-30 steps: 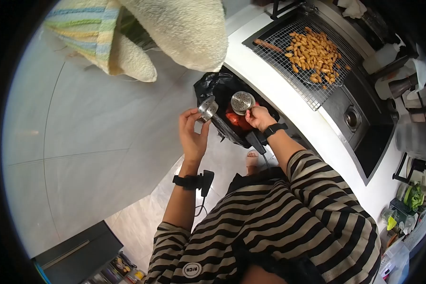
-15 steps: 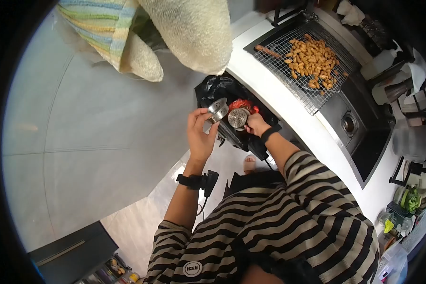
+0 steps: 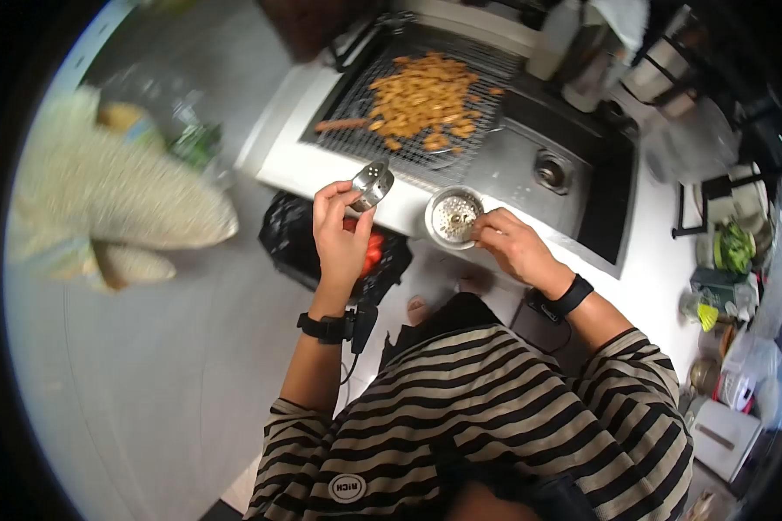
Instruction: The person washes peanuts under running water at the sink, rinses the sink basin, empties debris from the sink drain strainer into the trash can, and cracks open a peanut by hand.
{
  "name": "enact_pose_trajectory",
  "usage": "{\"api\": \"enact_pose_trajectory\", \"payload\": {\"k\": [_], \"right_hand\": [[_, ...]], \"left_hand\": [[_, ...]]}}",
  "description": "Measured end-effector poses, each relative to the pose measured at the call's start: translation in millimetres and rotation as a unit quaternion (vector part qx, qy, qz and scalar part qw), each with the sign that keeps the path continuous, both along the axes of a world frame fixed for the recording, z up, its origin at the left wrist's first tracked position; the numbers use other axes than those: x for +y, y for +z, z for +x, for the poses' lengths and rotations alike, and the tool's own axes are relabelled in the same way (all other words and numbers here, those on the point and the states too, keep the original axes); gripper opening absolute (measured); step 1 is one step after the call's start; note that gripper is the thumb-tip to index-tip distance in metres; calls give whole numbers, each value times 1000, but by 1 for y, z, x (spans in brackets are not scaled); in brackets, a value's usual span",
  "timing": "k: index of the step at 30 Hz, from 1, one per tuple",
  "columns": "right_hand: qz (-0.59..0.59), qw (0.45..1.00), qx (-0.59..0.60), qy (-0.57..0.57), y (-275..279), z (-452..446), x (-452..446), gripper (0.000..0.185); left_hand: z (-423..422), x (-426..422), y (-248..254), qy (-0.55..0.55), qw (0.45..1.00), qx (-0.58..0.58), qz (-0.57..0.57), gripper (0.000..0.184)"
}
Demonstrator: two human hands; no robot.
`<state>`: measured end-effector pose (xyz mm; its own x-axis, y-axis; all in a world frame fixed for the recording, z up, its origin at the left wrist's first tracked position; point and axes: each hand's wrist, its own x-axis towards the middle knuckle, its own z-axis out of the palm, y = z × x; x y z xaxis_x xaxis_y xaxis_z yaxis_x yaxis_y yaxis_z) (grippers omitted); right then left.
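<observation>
My left hand (image 3: 339,239) grips a small metal sink strainer cup (image 3: 374,185) with holes, tilted, at the edge of the white counter. My right hand (image 3: 517,247) has its fingers closed on the rim of a round perforated sink strainer basket (image 3: 453,214), whose inside faces up. The two metal pieces are apart. Both are near the front of the dark sink (image 3: 611,217), whose drain (image 3: 551,170) is visible. Beneath my left hand is a black bin bag (image 3: 288,233) with something red (image 3: 372,252) in it.
A wire rack (image 3: 343,111) over part of the sink bears many golden-brown pieces (image 3: 426,95). Cream terry cloth (image 3: 148,204) hangs at the left. Containers (image 3: 691,143) and greens (image 3: 734,247) stand along the right of the counter (image 3: 647,260).
Both hands have moved from over the bin bag to the counter's front edge, the right one further towards the sink. Each still holds its strainer piece. The view has turned towards the sink.
</observation>
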<state>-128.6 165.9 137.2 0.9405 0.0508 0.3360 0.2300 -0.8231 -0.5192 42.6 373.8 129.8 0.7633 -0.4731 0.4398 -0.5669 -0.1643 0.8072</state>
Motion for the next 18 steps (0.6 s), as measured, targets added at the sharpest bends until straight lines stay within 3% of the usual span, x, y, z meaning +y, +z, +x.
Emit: {"api": "enact_pose_trajectory", "payload": {"k": [3,5,9,13,14,15,18], "right_hand": [[-14,994,43,-100,-11,-18,-74,11],[-5,974,132,-183,-38,-24,-136,6],[-86,863,402,-293,-129,-7,-246,23],[-34,841,430,-327,-201,4,-295,28],[29,843,454,-288,-217,5,-308,30],[-5,868,391,-307,-230,3,-306,39],[44,875,369,-309,-254,-10,-312,38]], "left_hand": [[-9,-55,-6,-53,997,-59,19,24],[-21,-91,-1,-111,993,11,37,25],[-33,-153,-6,-208,963,-3,174,29],[-36,-212,-11,-257,933,30,251,27],[-35,-225,-18,-264,928,24,260,27],[-37,-235,-27,-274,923,19,270,27],[-38,-273,-49,-283,909,36,304,26]]}}
